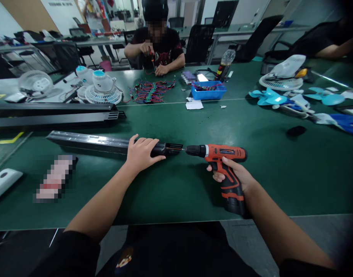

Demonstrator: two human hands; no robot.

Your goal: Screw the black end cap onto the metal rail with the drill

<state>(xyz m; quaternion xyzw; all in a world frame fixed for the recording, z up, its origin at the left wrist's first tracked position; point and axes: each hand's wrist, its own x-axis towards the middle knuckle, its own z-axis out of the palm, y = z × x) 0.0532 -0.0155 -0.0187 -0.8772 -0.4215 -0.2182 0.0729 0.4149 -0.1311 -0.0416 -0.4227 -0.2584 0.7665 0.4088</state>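
Observation:
My right hand [234,173] is wrapped around the grip of an orange and black cordless drill [222,153], its chuck pointing left. The drill's thin bit reaches the slotted end of a long black bar-shaped housing [92,141] lying on the table; whether it touches a screw there is too small to tell. Across the housing near that end lies my left hand [143,152], fingers over the far side and thumb along the near side, gripping it. Behind it are more long black housings [55,117].
A phone [55,179] and a white object [5,182] lie at the left. Beyond are white fans [103,88], bundled wires [152,91], a blue bin [208,90] and a bottle [224,65]. Blue fan blades [268,97] lie right. A person [156,46] sits opposite with a screwdriver.

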